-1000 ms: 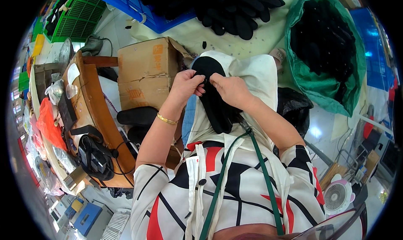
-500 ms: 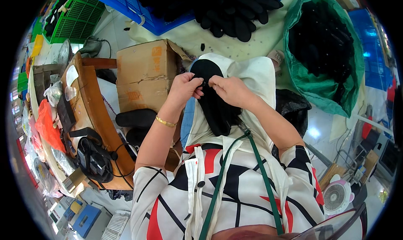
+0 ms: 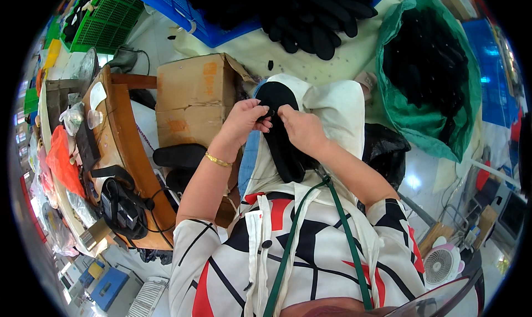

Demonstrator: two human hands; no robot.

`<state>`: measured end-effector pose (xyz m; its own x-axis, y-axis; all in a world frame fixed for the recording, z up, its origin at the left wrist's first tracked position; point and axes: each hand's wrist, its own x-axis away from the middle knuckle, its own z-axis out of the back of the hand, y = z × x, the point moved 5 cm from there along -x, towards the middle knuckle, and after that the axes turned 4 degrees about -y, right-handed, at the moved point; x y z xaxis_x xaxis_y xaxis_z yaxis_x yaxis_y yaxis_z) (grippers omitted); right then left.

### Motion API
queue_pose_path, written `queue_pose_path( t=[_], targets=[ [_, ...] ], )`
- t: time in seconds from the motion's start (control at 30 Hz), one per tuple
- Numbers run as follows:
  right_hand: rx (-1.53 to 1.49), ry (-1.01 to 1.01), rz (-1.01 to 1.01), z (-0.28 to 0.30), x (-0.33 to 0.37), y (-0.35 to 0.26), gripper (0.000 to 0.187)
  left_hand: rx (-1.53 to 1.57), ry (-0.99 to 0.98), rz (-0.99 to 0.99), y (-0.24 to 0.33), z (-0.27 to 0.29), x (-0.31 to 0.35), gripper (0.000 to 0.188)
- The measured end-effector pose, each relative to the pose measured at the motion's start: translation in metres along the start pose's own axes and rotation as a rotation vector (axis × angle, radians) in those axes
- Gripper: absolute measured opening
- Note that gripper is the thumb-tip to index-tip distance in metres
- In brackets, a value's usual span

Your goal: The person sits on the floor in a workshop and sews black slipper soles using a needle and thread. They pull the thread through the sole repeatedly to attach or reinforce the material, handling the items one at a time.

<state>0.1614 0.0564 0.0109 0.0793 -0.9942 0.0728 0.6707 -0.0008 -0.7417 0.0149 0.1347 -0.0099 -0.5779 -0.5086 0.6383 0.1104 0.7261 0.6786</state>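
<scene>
Across the white apron (image 3: 338, 103) on my lap lies a long black cloth piece, shaped like a shoe or insole (image 3: 282, 151). Its rounded end points away from me. Over its middle my left hand (image 3: 244, 120) is closed, thumb and forefinger pinched on something small and dark. Just to the right, my right hand (image 3: 303, 129) is closed too, its fingertips pinched near the same spot on the black piece. What sits between the right fingertips is too small to make out. The two hands almost touch.
A cardboard box (image 3: 194, 95) stands at left beside a wooden table (image 3: 130, 167) with a black bag (image 3: 122, 209). Ahead, a blue crate (image 3: 166, 4) holds heaped black sole-shaped pieces (image 3: 318, 23). At right are a green sack (image 3: 388, 95) of black pieces and a black plastic bag (image 3: 385, 153).
My right hand has drawn slightly down and turned, with more of its back showing. My left hand stays pinched in nearly the same place. The view has shifted slightly.
</scene>
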Motion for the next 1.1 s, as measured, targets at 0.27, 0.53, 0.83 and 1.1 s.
queue_pose_path(
  t=[0.27, 0.53, 0.83, 1.1],
  targets=[
    [-0.233, 0.098, -0.182, -0.005, -0.012, 0.002, 0.022, -0.092, -0.028, -0.139, 0.0, -0.014, -0.005, 0.011],
    [0.001, 0.039, 0.017, 0.034, -0.02, -0.016, 0.014, -0.118, 0.157, -0.153, -0.006, -0.014, -0.002, 0.023],
    [0.147, -0.097, 0.198, 0.026, -0.042, -0.017, 0.019, -0.124, 0.147, -0.18, -0.008, -0.011, -0.005, 0.033],
    [-0.433, 0.358, 0.091, 0.032, -0.059, 0.006, 0.021, -0.207, 0.188, -0.187, -0.01, -0.015, -0.01, 0.035]
  ],
)
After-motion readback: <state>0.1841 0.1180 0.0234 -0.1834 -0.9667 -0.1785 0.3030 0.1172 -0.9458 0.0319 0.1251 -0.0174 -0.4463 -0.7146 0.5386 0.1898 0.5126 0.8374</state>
